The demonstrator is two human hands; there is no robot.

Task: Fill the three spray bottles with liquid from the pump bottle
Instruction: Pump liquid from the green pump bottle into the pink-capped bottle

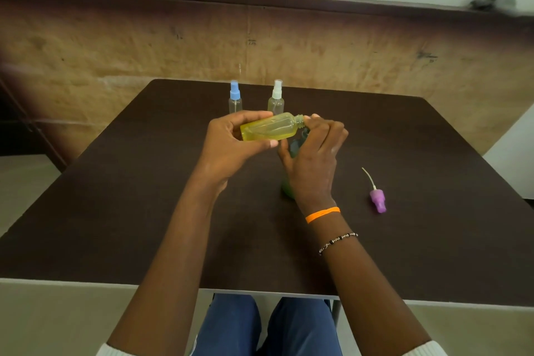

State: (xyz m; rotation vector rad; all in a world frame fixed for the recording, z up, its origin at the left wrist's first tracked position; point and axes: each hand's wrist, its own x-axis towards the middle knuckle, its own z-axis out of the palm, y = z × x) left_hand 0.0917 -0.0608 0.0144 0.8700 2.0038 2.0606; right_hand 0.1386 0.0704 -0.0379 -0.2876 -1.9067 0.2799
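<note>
Our left hand [228, 141] holds a small open bottle [270, 126] on its side, with the fingers over the top and the thumb under it. We see yellow liquid inside this bottle, and it has no cap on. Its open neck points to our right, toward our right hand [313, 150].

Our right hand sits on top of the pump bottle [289, 191]. The fingers curl around the dark pump head [299, 143], and one fingertip is right by the open neck of the small bottle. We can see only a bit of green from the pump bottle, low down beside our wrist. Our hand hides the rest. It stands on the dark brown table [144, 211].

Two more spray bottles stand at the far side of the table, just beside each other. One has a blue cap [235, 92] and one has a white cap [277, 89]. Both look clear, and we cannot tell if there is any liquid in them.

A purple spray cap [378, 200] lies on its side on the table, well to the right of our right hand. Its thin tube [368, 178] sticks out and points away from us.

We wear an orange band [322, 214] and a bead bracelet [338, 241] on our right wrist.
</note>
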